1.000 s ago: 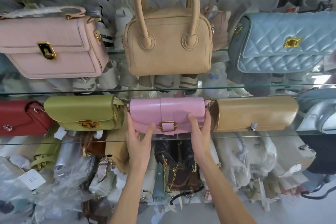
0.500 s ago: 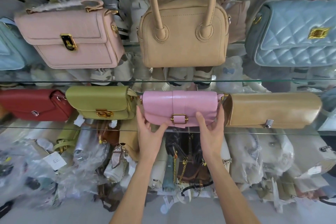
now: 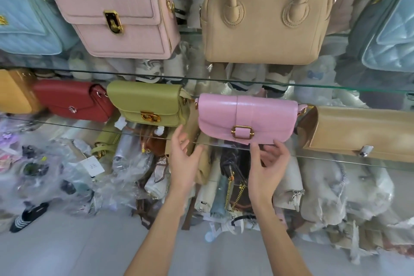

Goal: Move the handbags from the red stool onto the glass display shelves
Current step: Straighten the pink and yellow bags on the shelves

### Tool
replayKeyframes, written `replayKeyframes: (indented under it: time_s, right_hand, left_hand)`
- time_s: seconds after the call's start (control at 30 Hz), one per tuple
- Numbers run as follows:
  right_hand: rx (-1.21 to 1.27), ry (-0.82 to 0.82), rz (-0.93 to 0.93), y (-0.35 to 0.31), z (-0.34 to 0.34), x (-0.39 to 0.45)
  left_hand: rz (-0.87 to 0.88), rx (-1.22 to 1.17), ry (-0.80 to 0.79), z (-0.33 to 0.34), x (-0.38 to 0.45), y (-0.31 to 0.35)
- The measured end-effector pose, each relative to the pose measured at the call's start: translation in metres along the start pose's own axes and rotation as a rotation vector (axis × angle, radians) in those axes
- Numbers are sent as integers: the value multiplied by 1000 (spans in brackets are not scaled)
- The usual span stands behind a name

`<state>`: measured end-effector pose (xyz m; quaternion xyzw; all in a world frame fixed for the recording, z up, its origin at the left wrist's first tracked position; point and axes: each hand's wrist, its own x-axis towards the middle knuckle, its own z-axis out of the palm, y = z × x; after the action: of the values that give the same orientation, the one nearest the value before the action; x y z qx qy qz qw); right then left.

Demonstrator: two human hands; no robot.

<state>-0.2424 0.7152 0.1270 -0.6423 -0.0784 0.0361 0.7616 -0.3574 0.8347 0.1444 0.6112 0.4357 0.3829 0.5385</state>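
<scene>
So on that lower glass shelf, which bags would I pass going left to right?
Mustard bag → red flap bag → olive-green bag with gold clasp → glossy pink buckle bag → long tan bag.

Glass shelf (image 3: 336,159) bears pink handbag (image 3: 246,116); green handbag (image 3: 145,101).

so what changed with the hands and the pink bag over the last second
Both hands let go of the pink bag: the left hand and right hand have drawn back below the glass shelf edge, fingers relaxed and off it. The bag stays on the shelf between the green bag and the tan bag, which did not shift.
</scene>
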Motion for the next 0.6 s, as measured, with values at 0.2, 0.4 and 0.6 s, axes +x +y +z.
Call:
replayKeyframes:
  time_s: [0.2, 0.4, 0.6]
  right_hand:
    - [-69, -328, -138, -6, 42, -34]
    - [-157, -505, -84, 2, 103, -48]
    - [-235, -419, -53, 11, 161, -80]
  left_hand:
    - [39, -58, 70, -29, 12, -5]
    - [110, -129, 96, -62, 54, -12]
    - [154, -156, 228, -105, 93, -14]
